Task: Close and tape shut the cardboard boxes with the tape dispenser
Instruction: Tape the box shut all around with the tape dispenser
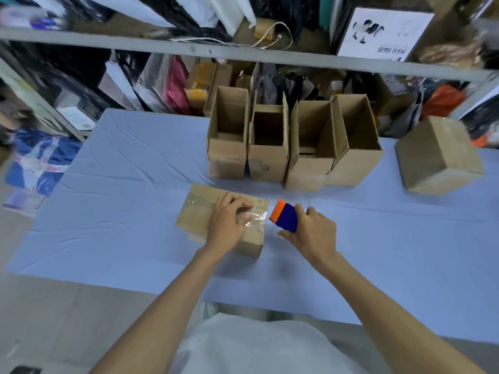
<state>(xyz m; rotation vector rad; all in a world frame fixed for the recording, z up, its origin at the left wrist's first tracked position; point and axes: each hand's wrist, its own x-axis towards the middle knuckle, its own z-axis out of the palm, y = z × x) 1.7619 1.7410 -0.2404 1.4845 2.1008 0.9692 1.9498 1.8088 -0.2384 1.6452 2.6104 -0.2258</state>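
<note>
Cardboard box [194,214] is held down on the blue-covered table [121,211] while a tape dispenser [285,215] is gripped just beside its right end.

The left hand [228,222] is laid flat on the closed lid, its fingers kept together and pressed onto the clear tape [258,215]; the middle of the taped seam is covered by it. The blue and orange dispenser is clasped by the curled fingers and thumb of the right hand [313,230], so its roll and blade are hidden, and it cannot be told whether the tape is joined to it. Behind, a row of four open boxes [270,160] is stood upright, with a closed box [437,157] well apart at the right, blurred. The shelf [108,43] contents are smeared and hard to make out.
</note>
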